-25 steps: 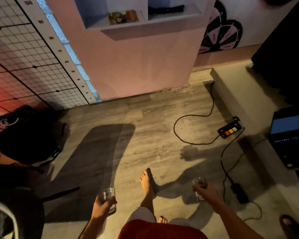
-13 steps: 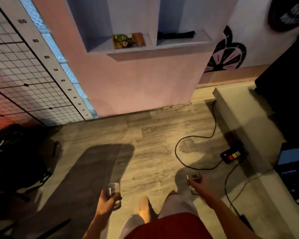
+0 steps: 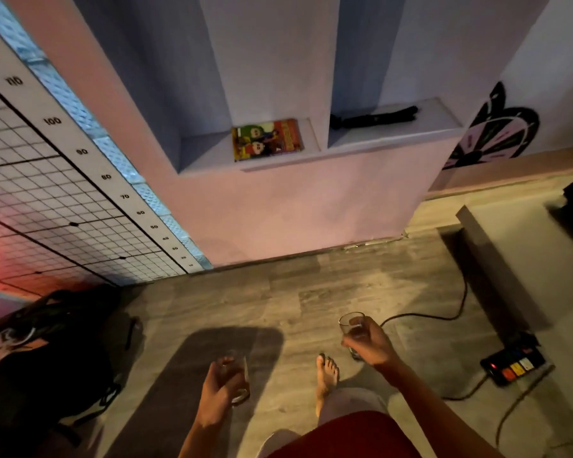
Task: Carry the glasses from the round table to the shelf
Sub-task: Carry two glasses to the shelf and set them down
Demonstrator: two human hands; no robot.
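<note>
Currently mid-carry: left hand [image 3: 219, 390] fingers wrapped round one glass [image 3: 238, 378], right hand [image 3: 368, 343] fingers closed on second glass [image 3: 352, 324], both low over floor. Advise keep upright, step clear of power strip [image 3: 513, 365] cable. Shelf [image 3: 391, 135] ahead; comic book [image 3: 267, 139] title unreadable. Wall ruler [image 3: 106, 176] reads 10–110.

I see open wooden floor [image 3: 245, 292] up to the shelf [image 3: 344, 150]; its left bay is bare left of a colourful book [image 3: 267, 138], its right bay partly taken by a long black object [image 3: 374, 117]; a black bag [image 3: 53, 345] crowds the left, a cable [image 3: 444, 312] and power strip [image 3: 513, 365] the right
</note>
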